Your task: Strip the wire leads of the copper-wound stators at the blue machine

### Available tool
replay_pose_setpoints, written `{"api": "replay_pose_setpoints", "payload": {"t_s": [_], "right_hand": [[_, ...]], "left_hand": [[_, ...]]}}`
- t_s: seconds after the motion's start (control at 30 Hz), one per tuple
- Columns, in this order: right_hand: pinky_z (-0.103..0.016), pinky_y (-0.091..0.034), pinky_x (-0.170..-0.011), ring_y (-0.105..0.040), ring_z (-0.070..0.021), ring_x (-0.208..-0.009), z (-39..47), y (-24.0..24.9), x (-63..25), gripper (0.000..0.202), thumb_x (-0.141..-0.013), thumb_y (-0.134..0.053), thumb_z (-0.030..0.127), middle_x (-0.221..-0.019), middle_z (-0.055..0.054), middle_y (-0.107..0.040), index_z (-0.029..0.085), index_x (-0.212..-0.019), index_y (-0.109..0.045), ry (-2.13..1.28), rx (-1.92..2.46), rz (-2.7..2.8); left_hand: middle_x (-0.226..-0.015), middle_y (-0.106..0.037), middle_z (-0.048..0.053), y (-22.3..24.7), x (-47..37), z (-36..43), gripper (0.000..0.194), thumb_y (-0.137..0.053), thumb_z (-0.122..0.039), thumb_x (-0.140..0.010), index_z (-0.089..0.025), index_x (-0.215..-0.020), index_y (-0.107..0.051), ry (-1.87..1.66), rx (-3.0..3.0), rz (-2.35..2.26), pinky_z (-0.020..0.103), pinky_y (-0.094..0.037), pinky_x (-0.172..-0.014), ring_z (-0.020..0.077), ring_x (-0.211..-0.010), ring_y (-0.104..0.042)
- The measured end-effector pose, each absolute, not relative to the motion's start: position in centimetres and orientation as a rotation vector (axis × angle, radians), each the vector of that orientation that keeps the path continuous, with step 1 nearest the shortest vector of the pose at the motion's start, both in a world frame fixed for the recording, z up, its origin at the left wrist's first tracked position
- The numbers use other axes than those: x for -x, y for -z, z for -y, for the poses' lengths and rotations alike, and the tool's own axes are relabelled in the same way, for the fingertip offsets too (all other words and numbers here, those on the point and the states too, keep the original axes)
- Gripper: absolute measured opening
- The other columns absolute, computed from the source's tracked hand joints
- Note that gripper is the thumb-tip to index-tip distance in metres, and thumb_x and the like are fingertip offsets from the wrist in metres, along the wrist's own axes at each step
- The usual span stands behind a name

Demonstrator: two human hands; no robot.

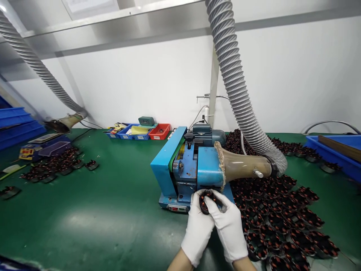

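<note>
In white gloves, both of my hands hold one motor stator (207, 202), a black ring wound with copper coils. My left hand (197, 222) is closed on its left side. My right hand (225, 218) grips it from the right, with the thumb pressed on the coils. The stator is at the front of a blue belt-driven machine (184, 165), just below its blue hood (209, 165). The fingers behind the stator are hidden, and I cannot tell whether it touches the machine.
Many stators (282, 222) lie to the right, and a smaller pile (62, 163) on the left. A grey duct (234, 71) joins the hood through a tan funnel (245, 165). Blue bins (126, 131) and a red bin (160, 131) stand at the back of the green table (113, 218).
</note>
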State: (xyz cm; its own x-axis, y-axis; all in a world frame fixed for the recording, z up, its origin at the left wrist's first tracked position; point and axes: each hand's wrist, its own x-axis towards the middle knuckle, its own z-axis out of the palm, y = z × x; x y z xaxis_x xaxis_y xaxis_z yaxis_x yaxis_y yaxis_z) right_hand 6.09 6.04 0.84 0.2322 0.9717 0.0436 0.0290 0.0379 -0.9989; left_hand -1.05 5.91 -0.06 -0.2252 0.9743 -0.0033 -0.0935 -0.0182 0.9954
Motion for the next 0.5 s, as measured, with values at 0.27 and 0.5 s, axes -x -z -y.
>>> {"api": "replay_pose_setpoints", "payload": {"t_s": [0.27, 0.5], "right_hand": [[-0.043, -0.048, -0.092, -0.061, -0.0316, -0.107, -1.5, 2.3, -9.0, 0.054, -0.07, -0.065, 0.05, -0.116, -0.017, -0.066, 0.015, -0.111, -0.065, -1.231, 1.128, 1.275], [-0.038, -0.05, -0.086, -0.066, -0.0267, -0.093, -2.8, -1.9, -13.7, 0.034, -0.075, -0.066, 0.038, -0.099, -0.009, -0.074, 0.017, -0.1, -0.072, -1.457, 1.294, 1.743]], "left_hand": [[-0.122, -0.057, 0.006, 2.2, 5.1, -0.3, 0.058, -0.064, -0.019, -0.059, -0.024, -0.115, -0.053, -1.214, -1.427, -1.229, 0.036, -0.041, -0.099, 0.0239, -0.115, -0.052], [-0.108, -0.064, 0.018, 4.9, 11.8, 1.4, 0.061, -0.071, -0.045, -0.051, -0.014, -0.102, -0.059, -0.579, -1.537, -1.92, 0.049, -0.042, -0.095, 0.0341, -0.101, -0.061]]}}
